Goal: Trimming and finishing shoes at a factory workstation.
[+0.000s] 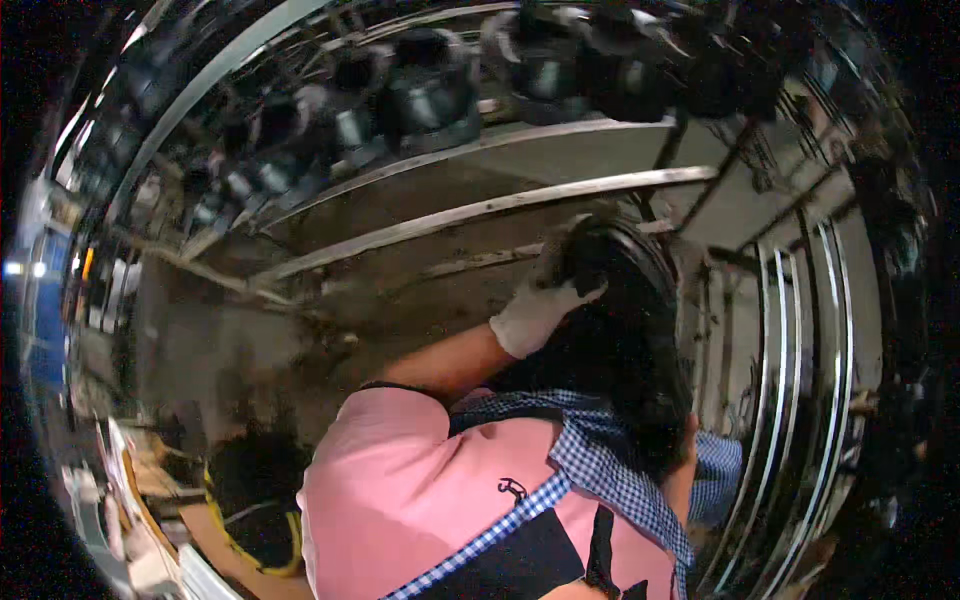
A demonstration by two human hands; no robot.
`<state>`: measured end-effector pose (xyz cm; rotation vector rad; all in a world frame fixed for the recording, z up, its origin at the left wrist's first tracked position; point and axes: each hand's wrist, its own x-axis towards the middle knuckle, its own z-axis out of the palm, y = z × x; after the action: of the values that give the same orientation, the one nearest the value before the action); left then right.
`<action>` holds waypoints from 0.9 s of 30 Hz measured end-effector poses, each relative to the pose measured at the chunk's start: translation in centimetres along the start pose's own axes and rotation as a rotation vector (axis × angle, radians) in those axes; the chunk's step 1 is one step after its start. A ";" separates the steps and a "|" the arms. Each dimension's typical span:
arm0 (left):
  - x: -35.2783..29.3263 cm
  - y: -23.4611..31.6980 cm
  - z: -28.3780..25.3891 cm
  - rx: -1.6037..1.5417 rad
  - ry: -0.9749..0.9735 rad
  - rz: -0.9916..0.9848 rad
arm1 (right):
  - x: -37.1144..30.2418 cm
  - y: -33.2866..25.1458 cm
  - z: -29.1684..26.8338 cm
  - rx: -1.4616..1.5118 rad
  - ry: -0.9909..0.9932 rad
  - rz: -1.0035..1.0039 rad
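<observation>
My left hand (540,312), in a whitish work glove, grips the side of a large black object (630,330) with a rounded, glossy rim at its far end. The thumb lies over its near side. What kind of thing it is does not show; it is dark and blurred. It is held in front of my chest, slanting down toward my right side. Along its lower right edge my bare right forearm (682,485) comes up, and the right hand is mostly hidden behind the object.
Overhead, a row of dark, shiny rounded items (430,95) hangs along a rack. Pale metal rails (500,205) cross ahead. Upright metal bars (790,340) stand on the right. At lower left are a black, yellow-edged container (255,505) and cardboard (215,535).
</observation>
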<state>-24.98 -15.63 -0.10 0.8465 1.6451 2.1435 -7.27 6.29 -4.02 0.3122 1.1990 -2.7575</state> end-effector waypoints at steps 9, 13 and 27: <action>-10.6 0.4 -1.9 0.338 0.374 0.166 | 10.0 -1.2 6.1 -0.355 -0.324 -0.106; -9.2 -0.2 -4.3 -0.036 0.775 0.263 | 12.7 -0.4 10.2 -0.752 -0.561 -0.297; -19.8 13.0 -32.3 1.527 1.541 -0.392 | 13.7 0.3 -6.8 -0.708 0.075 -0.259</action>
<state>-28.20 -55.49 1.61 -1.3564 3.5675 0.5880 -19.58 10.67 -11.99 0.1890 2.2481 -2.2972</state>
